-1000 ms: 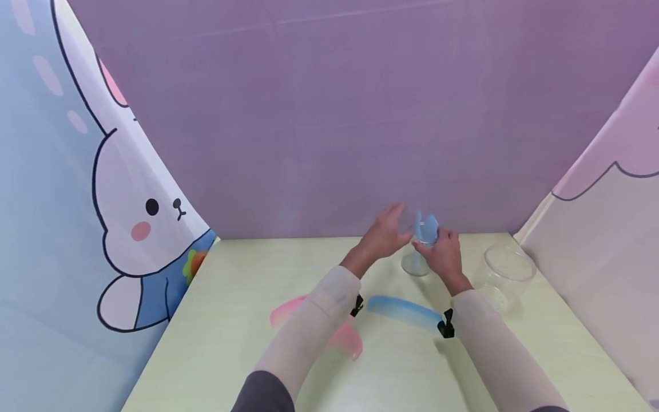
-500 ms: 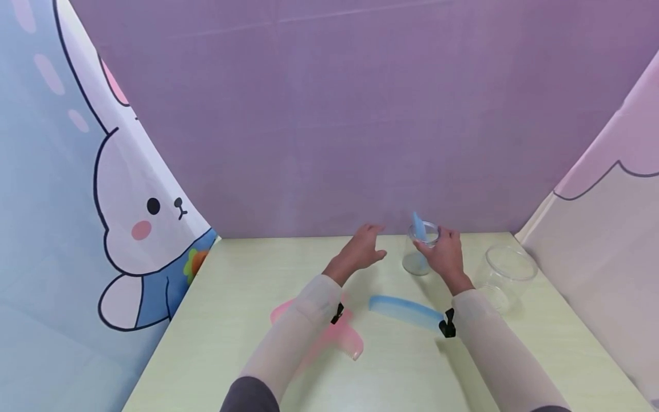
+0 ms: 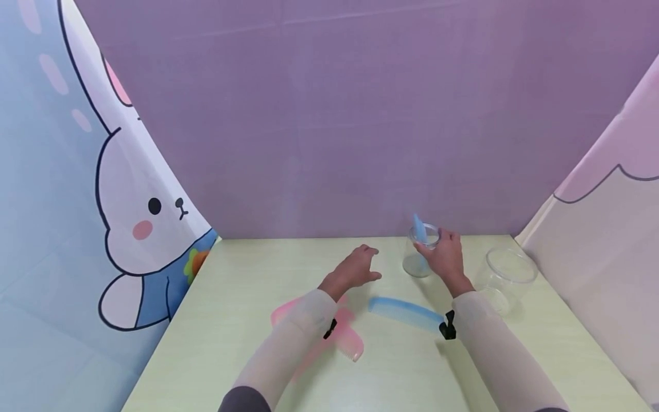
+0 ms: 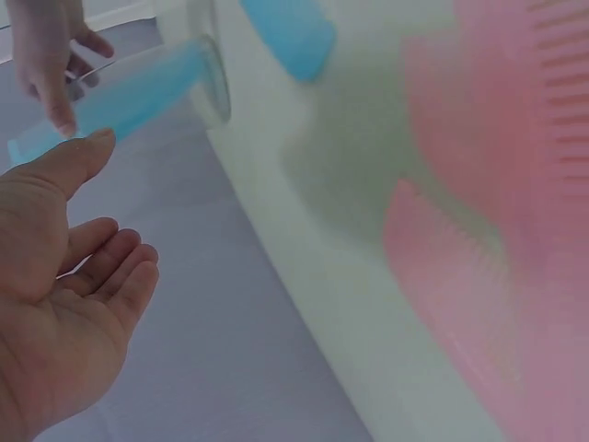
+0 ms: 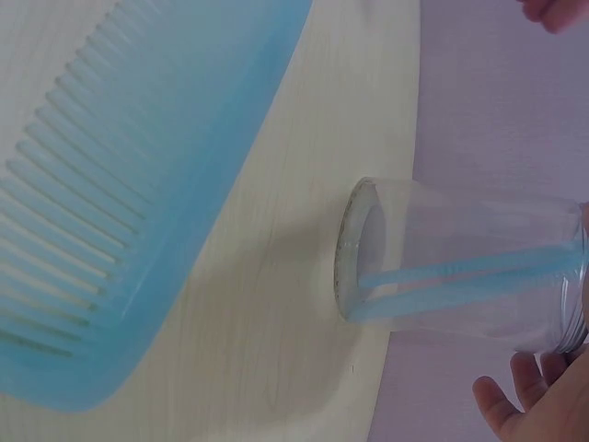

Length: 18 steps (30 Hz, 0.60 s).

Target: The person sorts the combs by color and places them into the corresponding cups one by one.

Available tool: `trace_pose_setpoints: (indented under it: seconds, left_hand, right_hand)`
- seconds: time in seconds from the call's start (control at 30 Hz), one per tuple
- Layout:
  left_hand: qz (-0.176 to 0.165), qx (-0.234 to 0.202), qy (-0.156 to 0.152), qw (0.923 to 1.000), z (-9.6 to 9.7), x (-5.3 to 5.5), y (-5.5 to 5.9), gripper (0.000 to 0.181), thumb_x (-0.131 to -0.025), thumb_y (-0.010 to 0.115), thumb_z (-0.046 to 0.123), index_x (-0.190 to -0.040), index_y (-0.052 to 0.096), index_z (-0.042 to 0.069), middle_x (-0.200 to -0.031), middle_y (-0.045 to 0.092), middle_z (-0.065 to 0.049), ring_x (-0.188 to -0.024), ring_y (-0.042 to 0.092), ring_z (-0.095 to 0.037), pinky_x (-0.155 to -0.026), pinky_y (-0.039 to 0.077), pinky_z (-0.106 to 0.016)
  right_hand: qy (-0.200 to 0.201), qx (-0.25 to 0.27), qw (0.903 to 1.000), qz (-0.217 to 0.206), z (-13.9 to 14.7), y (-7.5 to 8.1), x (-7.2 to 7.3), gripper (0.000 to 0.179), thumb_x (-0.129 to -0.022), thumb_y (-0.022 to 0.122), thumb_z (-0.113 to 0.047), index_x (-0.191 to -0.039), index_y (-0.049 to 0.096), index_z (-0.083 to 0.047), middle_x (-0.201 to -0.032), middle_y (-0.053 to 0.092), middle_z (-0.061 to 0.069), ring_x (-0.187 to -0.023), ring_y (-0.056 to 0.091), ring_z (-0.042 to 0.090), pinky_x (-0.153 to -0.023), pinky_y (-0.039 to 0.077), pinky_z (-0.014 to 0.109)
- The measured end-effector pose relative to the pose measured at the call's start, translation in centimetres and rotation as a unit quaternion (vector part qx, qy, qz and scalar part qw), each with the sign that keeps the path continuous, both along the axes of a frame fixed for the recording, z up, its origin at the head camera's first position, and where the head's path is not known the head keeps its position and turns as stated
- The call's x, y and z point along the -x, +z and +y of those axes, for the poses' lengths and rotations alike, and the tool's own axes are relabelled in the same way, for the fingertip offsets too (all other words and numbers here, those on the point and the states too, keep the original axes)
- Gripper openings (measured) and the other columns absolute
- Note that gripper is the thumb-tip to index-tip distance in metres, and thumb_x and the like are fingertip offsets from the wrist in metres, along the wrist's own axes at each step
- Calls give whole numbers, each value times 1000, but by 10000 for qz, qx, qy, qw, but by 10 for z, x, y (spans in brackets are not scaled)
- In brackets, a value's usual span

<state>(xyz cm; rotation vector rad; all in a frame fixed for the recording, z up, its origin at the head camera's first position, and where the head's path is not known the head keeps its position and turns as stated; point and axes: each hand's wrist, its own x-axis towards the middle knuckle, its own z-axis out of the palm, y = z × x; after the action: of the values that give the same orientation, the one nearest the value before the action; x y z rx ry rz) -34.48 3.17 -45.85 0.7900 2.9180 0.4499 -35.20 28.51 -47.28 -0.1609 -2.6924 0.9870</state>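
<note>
My right hand (image 3: pixel 445 256) holds a clear jar (image 3: pixel 412 260) near its rim, at the back of the table right of the middle. A blue comb (image 3: pixel 420 230) leans inside it, one end rising above the rim. In the right wrist view, two blue strips (image 5: pixel 460 293) run along the jar's inside. My left hand (image 3: pixel 354 268) hovers to the left of the jar, holding nothing, its fingers loosely bent. Pink combs (image 3: pixel 347 340) lie crossed on the table below my left forearm, partly hidden by the sleeve. Between my forearms lies another blue comb (image 3: pixel 404 312).
A wider clear container (image 3: pixel 509 280) stands at the right of the table (image 3: pixel 221 297), partly behind my right sleeve. A purple backdrop (image 3: pixel 329 143) rises at the table's far edge, with printed cloth panels on both sides.
My left hand has drawn away from the jar's mouth, to the left and toward me. The blue comb now rests lower in the jar. My right hand has stayed on the jar.
</note>
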Motion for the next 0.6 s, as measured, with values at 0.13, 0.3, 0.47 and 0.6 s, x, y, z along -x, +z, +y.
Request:
trace_pose_setpoints:
  seconds: [0.13,0.3,0.47,0.6]
  left_hand:
    - [27,67,-111,9999,-1,-4,-10,64,-94,74,34,-148,50,8,-146,53,-9,-136,52,-23,-112,45,-33]
    - [112,356,-324,9988,2,-10,-26,60,-94,74,35,-145,55,10,-139,58,-7,-129,56,-21,-109,47,-31]
    - [94,785,-433,9959,8,-14,-38,60,-92,75,39,-143,58,13,-138,60,-6,-127,58,-19,-107,48,-29]
    - [6,956,-438,9945,11,-17,-44,62,-91,76,41,-144,57,15,-139,59,-4,-129,57,-17,-107,47,-28]
  right_hand:
    - [-4,-16,10000,43,0,-2,1,94,-94,67,-48,-154,27,12,-147,33,37,-129,43,49,-103,45,60]
    - [5,8,10000,80,1,-4,1,94,-94,68,-47,-154,27,12,-148,33,38,-130,42,50,-104,44,61]
    - [47,21,9999,113,3,-6,1,90,-94,68,-46,-152,30,11,-146,34,37,-127,43,48,-100,45,60]
    - [83,28,9998,171,4,-5,2,89,-94,67,-47,-151,32,11,-144,35,37,-123,44,46,-96,46,59]
